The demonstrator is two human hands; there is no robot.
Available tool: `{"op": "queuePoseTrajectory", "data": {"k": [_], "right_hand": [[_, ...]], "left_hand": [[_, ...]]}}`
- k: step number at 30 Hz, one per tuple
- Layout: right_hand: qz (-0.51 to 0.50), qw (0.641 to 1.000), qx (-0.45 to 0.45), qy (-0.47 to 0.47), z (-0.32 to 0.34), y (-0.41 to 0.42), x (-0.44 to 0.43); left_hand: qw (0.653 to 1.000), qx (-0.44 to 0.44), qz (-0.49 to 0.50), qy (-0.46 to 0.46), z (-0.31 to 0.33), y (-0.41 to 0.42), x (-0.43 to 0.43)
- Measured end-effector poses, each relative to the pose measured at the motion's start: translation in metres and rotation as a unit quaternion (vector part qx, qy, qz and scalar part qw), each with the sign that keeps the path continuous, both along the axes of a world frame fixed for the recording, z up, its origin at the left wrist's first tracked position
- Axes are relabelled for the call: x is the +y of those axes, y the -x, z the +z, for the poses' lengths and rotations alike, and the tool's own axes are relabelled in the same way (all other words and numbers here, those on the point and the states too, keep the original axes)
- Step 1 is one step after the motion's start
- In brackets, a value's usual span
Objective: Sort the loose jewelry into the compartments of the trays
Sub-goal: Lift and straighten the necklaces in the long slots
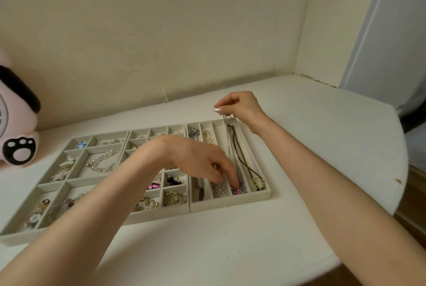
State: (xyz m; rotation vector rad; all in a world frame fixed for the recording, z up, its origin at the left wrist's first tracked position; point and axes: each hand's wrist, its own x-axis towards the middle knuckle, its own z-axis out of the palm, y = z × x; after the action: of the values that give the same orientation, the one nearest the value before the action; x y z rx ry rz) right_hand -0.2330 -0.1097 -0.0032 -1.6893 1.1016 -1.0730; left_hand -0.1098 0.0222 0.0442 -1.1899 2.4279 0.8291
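— Where is the silver necklace (229, 145) now?
— Your right hand (239, 107) pinches its top end above the far edge of the right tray (230, 203). Your left hand (200, 158), with fingers straight, touches the pink pendant (238, 191) at the near end of a long slot.

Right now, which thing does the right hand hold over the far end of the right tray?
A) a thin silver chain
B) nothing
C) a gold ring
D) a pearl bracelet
A: the right hand pinches a thin silver chain that runs down into a long compartment of the right tray.
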Motion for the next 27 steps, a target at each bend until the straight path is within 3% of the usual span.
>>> {"op": "queuePoseTrajectory", "data": {"k": [6, 17, 21, 27], "right_hand": [[-0.006, 1.000, -0.008, -0.005, 0.001, -0.001, -0.002], [0.127, 0.953, -0.196, -0.192, 0.006, 0.007, 0.000], [0.134, 0.978, -0.121, -0.103, 0.007, 0.010, 0.000], [0.062, 0.998, -0.002, 0.008, 0.003, 0.002, 0.004]], "left_hand": [[1.000, -0.002, 0.002, -0.001, -0.001, 0.000, -0.001], [1.000, -0.003, 0.000, 0.000, -0.001, -0.001, 0.001], [1.000, -0.003, -0.001, -0.004, -0.001, 0.000, 0.000], [1.000, 0.000, 0.000, 0.001, -0.001, -0.001, 0.000]]}}
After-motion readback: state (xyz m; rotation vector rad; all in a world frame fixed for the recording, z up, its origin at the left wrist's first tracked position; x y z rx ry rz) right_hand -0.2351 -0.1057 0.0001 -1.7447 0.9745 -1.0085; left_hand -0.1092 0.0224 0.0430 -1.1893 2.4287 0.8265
